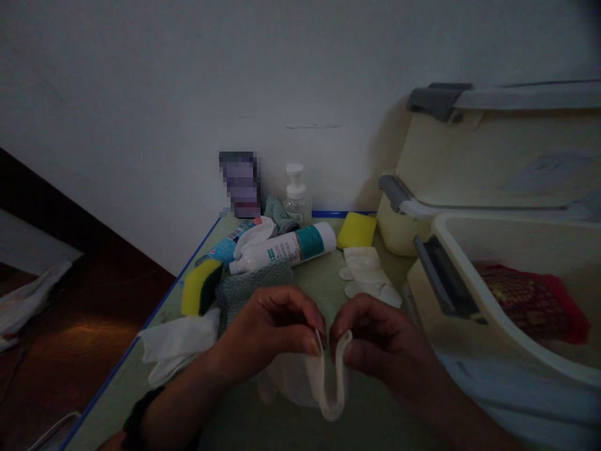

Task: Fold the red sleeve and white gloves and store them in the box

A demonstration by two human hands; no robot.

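Note:
Both hands hold the rolled cuff of a thin, pale, see-through glove (303,379) above the front of the table. My left hand (272,329) pinches one side of the cuff between thumb and fingers. Opposite it, my right hand (380,341) pinches the other side, and the rim sags in a U between them. The glove's body hangs toward the left, partly behind my left hand. A grey-green mesh cloth (256,282) lies just beyond my left hand. Beyond my right hand lies another pale glove (369,272) on the table.
A white bottle with a teal label (286,247) lies across the table near a blue packet (228,244). Yellow sponges (357,230) and a white glove (181,341) lie around it. A pump bottle (297,200) stands by the wall. Open cream bins (446,225) occupy the right.

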